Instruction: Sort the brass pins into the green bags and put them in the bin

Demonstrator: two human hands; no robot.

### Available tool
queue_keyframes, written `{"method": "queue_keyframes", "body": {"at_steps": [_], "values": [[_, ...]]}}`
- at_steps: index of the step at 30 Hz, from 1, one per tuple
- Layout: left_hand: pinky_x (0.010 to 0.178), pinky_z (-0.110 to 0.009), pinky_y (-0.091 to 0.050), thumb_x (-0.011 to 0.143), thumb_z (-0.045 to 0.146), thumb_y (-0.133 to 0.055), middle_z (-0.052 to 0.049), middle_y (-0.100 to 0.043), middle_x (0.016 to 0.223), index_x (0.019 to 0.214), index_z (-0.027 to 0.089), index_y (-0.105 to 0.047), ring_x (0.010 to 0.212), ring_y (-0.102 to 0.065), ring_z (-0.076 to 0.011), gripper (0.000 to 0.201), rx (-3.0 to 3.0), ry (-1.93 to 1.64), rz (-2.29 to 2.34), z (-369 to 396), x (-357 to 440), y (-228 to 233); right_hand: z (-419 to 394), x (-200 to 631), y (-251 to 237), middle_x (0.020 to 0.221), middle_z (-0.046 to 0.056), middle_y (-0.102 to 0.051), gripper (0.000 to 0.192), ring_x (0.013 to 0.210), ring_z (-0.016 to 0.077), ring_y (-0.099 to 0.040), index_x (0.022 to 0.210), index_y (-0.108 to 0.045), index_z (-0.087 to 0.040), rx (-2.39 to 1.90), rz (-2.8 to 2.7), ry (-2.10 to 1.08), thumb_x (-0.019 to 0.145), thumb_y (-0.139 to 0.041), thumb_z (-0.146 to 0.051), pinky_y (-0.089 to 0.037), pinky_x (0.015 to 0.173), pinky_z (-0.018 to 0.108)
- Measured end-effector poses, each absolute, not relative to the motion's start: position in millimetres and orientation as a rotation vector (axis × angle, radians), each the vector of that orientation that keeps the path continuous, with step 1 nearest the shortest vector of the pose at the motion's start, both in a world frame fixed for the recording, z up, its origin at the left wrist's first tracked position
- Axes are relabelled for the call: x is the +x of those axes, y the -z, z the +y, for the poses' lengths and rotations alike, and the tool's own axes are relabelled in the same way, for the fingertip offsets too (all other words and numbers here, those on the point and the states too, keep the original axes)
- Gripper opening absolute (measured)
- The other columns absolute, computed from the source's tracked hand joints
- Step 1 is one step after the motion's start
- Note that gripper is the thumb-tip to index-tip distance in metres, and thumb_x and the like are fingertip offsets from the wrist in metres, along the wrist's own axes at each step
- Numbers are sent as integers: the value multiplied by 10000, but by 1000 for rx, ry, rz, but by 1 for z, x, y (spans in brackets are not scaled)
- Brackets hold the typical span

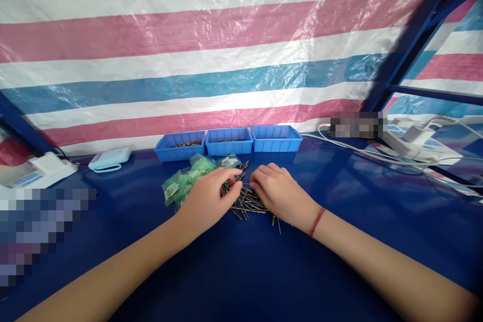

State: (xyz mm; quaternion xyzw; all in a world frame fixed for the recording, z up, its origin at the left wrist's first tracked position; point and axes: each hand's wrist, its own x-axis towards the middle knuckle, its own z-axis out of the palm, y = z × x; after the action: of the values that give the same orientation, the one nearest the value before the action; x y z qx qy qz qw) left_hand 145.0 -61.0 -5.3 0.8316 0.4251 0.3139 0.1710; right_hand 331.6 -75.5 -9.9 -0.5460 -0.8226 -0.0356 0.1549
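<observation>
Between left hand [209, 188] and right hand [281, 192]: loose pins [249, 205] in a heap, a couple apart on the right hand's near side. Left: thumb and forefinger parted, no grip visible. Right: fingers curled down at the heap's edge, can't tell if one's pinched. Progress looks partial: left bin [179, 154] and middle bin [229, 149], beyond the left hand, already have small parts in them; heap remains outside. Right bin [277, 145] is beyond the right hand, green bags [202, 165] just beside the left. Table [241, 271]: glossy dark blue. Striped tarp [226, 35] behind; blue frame [411, 35], white cables [354, 148] off past the right hand.
</observation>
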Motion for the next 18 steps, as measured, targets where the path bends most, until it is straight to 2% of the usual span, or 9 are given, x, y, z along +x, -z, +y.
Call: {"method": "queue_keyframes", "body": {"at_steps": [4,8,14,18], "values": [[541,-251,-456,863,308,-565,-24,-674,938,1203,219,-595,532,-515,-103,353,2034,-1018,1208,-69,144,12,-78,331,-1,774,27,-619,197,705,170,-543,919,-576,-171,-1413,-2054,-353,968,-400,-247,-387,647,300],[556,-224,-465,845,318,-602,-16,-687,911,1085,216,-653,627,-567,-113,265,1790,-1055,1097,-74,144,16,-83,325,-9,744,11,-571,248,690,146,-530,819,-547,-180,-1156,-1881,-756,960,-424,-342,-410,641,270],[613,-212,-481,845,300,-625,2,-705,899,957,221,-682,707,-603,-114,149,1672,-1157,973,-78,143,15,-89,316,-10,743,11,-559,259,702,143,-509,781,-546,-185,-1075,-1845,-892,944,-458,-365,-403,646,264],[583,-204,-469,841,304,-635,9,-697,827,919,209,-678,665,-596,-108,130,1647,-1193,981,-79,143,14,-91,315,-11,717,3,-544,291,666,134,-490,745,-549,-187,-1092,-1858,-919,945,-454,-376,-389,606,258]]}}
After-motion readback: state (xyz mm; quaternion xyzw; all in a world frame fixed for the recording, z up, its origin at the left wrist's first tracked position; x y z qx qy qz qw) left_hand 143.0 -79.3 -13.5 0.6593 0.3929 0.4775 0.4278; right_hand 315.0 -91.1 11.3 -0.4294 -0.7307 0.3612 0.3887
